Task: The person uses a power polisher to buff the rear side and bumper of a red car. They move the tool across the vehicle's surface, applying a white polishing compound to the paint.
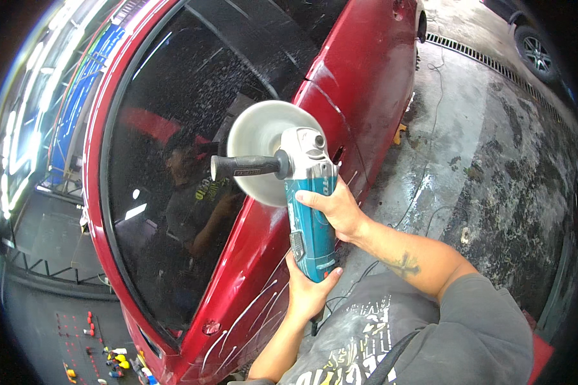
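Both my hands hold a teal electric polisher (pixel 313 221) with a silver head. My right hand (pixel 340 208) wraps round the body just behind the head, its thumb across the top. Lower down, my left hand (pixel 307 289) grips the rear end, thumb and fingers on either side. A pale round pad (pixel 253 131) on the polisher lies by the lower window edge of a red car (pixel 347 77); whether it touches the paint, I cannot tell. The black side handle (pixel 247 167) sticks out to the left, with no hand on it. White streaks (pixel 250 311) run along the red panel below.
The dark car window (pixel 173 186) mirrors my arms and shirt. A thin black cable (pixel 359 279) trails over the stained concrete floor (pixel 475 186) to the right. Farther off are a drain grate (pixel 488 67) and another vehicle's wheel (pixel 536 52). Several small coloured items (pixel 117 360) show at lower left.
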### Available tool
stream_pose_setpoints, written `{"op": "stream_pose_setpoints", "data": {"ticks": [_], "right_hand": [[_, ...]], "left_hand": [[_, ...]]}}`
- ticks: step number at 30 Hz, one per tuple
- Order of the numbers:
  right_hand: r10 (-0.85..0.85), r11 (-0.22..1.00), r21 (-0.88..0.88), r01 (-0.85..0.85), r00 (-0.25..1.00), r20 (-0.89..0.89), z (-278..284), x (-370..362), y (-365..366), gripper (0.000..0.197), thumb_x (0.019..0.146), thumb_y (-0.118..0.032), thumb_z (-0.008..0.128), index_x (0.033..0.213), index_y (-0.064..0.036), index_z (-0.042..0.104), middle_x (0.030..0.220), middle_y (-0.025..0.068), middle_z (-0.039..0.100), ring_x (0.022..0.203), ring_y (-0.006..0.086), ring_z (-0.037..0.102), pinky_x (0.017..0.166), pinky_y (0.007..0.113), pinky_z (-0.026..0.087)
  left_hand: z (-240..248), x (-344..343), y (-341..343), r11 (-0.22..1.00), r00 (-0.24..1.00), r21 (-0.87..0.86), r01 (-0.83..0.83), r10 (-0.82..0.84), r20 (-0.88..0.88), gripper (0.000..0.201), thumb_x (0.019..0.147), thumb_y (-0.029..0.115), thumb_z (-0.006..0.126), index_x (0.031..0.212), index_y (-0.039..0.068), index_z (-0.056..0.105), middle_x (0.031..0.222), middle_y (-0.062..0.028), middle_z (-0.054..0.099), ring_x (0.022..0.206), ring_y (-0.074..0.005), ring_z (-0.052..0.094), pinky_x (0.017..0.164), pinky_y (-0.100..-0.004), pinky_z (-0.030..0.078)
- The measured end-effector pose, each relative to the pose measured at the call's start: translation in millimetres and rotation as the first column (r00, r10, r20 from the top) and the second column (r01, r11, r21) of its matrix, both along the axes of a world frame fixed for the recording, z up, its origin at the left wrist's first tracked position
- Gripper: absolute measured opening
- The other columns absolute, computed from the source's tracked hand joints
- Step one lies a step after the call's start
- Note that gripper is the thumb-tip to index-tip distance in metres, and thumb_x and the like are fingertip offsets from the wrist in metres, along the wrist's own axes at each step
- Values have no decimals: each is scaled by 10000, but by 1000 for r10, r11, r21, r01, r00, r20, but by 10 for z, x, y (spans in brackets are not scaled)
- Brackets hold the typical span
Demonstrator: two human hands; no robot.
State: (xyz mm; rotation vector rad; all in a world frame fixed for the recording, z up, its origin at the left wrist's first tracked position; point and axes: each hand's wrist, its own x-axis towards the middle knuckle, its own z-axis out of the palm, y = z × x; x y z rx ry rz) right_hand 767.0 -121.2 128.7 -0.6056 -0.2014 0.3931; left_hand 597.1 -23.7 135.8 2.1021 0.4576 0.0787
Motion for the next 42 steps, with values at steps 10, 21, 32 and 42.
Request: {"op": "stream_pose_setpoints", "data": {"ticks": [10, 21, 32, 42], "right_hand": [[233, 972, -15, -234, 971, -52, -193, -1260, 682, 591, 868, -136, 919, 1377, -69, 626, 1221, 64, 711, 1106, 166, 705, 994, 386, 604], [524, 786, 358, -504, 850, 45, -56, -1372, 981, 661, 873, -193, 932, 1426, -88, 585, 1258, 42, 684, 1176, 185, 675, 1072, 411, 556], [409, 818, 417, -397, 910, 64, -147, -55, 470, 657, 859, -159, 927, 1413, -77, 583, 1241, 35, 684, 1184, 177, 673, 1063, 391, 553], [218, 914, 326, -242, 970, 109, 40, 1181, -297, 826, 822, -353, 936, 1465, -42, 520, 1266, 89, 677, 1177, 210, 696, 1055, 402, 593]], "left_hand": [[-117, -1373, 847, 986, 998, 154, -62, 64, -4, 957, 750, 122, 969, 1486, 50, 361, 1293, -130, 605, 1139, -211, 617, 989, -394, 543], [734, -1486, 1285, 882, 984, 467, -65, 135, -119, 1068, 738, 188, 958, 1589, 81, 324, 1288, -251, 720, 1166, -378, 737, 1032, -494, 564], [926, -60, 626, 846, 981, 533, -4, 108, -164, 1072, 751, 199, 954, 1602, 90, 311, 1269, -285, 718, 1166, -421, 743, 993, -498, 585], [915, 1209, -84, 858, 990, 512, 31, 45, -134, 1107, 769, 220, 964, 1619, 68, 271, 1245, -303, 728, 1160, -434, 749, 995, -505, 587]]}}
